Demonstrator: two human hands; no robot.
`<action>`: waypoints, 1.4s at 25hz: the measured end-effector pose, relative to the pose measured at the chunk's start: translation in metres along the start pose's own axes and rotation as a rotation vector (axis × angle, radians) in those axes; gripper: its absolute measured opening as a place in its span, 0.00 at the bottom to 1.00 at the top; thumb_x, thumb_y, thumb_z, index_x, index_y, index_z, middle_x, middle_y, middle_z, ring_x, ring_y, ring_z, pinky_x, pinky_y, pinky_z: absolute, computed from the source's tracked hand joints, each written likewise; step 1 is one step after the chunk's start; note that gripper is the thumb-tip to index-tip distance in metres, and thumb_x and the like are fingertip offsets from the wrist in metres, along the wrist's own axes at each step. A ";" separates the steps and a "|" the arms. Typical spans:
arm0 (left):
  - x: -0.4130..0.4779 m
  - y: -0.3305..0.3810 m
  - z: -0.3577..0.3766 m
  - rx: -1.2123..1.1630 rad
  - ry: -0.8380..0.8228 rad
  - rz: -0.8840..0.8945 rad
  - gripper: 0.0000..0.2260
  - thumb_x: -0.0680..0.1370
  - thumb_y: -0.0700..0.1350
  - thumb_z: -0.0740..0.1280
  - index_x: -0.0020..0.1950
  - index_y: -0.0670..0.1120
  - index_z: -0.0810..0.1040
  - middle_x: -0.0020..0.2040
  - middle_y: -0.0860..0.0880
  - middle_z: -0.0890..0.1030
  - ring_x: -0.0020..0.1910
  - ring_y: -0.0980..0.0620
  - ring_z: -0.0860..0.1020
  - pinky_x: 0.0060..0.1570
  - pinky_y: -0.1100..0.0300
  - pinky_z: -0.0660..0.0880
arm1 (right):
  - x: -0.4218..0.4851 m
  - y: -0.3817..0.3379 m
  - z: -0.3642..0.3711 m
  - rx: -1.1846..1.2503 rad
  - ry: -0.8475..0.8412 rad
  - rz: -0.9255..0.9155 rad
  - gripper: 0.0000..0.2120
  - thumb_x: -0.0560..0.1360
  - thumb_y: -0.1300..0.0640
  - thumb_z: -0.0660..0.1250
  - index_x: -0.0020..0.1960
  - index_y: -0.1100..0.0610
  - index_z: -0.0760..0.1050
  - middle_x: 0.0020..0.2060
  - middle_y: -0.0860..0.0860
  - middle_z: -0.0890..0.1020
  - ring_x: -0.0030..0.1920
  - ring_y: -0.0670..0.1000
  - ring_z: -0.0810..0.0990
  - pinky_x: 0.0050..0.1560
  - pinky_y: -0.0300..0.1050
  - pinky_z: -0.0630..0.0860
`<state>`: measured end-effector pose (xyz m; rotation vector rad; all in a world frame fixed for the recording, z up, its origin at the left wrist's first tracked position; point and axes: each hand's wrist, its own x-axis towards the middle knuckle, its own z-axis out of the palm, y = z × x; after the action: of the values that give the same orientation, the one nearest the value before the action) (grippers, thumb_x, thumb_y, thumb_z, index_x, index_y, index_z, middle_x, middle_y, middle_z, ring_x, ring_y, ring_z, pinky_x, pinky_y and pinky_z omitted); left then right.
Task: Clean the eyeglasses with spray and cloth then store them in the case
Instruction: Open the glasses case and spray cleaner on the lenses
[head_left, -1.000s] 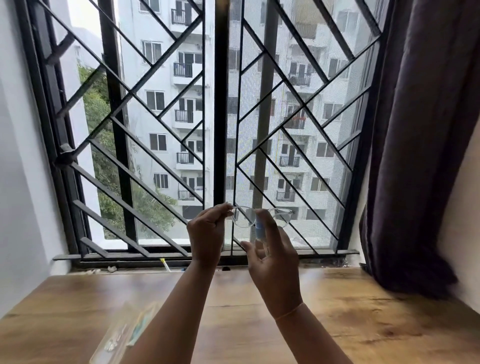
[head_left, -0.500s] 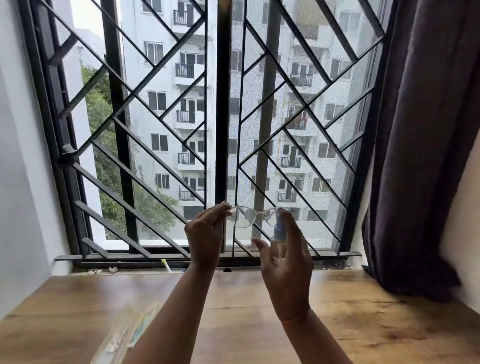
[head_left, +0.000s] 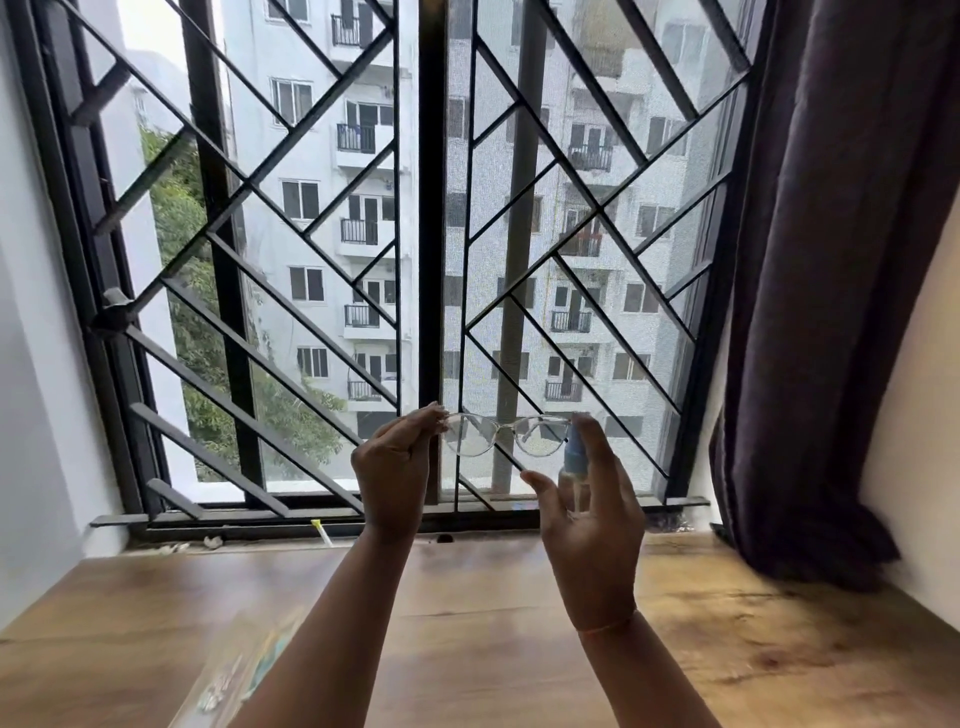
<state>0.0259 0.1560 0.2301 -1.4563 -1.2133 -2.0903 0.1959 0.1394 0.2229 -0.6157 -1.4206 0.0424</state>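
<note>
The glasses (head_left: 506, 435) are held up in the air above the counter (head_left: 467, 618), in front of the lower middle part of the window (head_left: 415, 260). They have a thin clear frame and two round lenses, and they lie about level, with the lenses facing the person. The left hand (head_left: 395, 467) pinches the left end of the frame between the thumb and the first fingers; the other fingers are curled in toward the palm. The right end of the frame is just beside the right hand (head_left: 592, 525), and it cannot be told if they touch there.

The right hand grips a small bottle (head_left: 574, 462) that stands upright. It has a blue top and a clear body, and most of the body is hidden behind the fingers. The index finger lies on the blue top, the thumb is stretched out to the left, and the other fingers wrap around the body. The top of the bottle is next to the right lens.

Both forearms rise from the near edge of the wooden counter. On the near left part of the counter lies a clear packet (head_left: 234, 675), too blurred to tell what is in it. At the far edge, by the window sill, lies a small white stick (head_left: 321, 531) with a yellow tip. The window has a black grille (head_left: 291, 332) with diagonal bars. A dark curtain (head_left: 831, 260) hangs at the right and reaches down to the counter.
</note>
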 end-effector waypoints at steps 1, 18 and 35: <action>0.000 0.000 0.000 -0.004 0.004 -0.006 0.09 0.70 0.43 0.66 0.45 0.42 0.84 0.42 0.53 0.82 0.44 0.63 0.79 0.46 0.71 0.76 | -0.001 0.001 0.000 0.001 -0.009 -0.001 0.29 0.66 0.59 0.73 0.64 0.51 0.67 0.46 0.50 0.77 0.40 0.29 0.75 0.40 0.23 0.72; 0.003 -0.006 -0.002 -0.020 0.028 -0.003 0.09 0.70 0.36 0.70 0.48 0.43 0.83 0.48 0.59 0.81 0.42 0.57 0.82 0.43 0.54 0.79 | -0.008 0.010 0.001 -0.042 -0.027 0.001 0.28 0.65 0.66 0.76 0.60 0.51 0.70 0.38 0.51 0.76 0.30 0.37 0.74 0.33 0.27 0.71; -0.001 -0.014 -0.006 -0.013 -0.005 -0.055 0.08 0.71 0.42 0.68 0.49 0.44 0.83 0.43 0.52 0.83 0.43 0.56 0.82 0.44 0.54 0.80 | -0.070 0.083 -0.040 0.046 -0.120 0.433 0.25 0.64 0.28 0.63 0.52 0.44 0.70 0.41 0.45 0.78 0.44 0.48 0.76 0.47 0.38 0.70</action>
<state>0.0131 0.1593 0.2216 -1.4508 -1.2578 -2.1348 0.2480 0.1672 0.1233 -0.8845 -1.3745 0.4602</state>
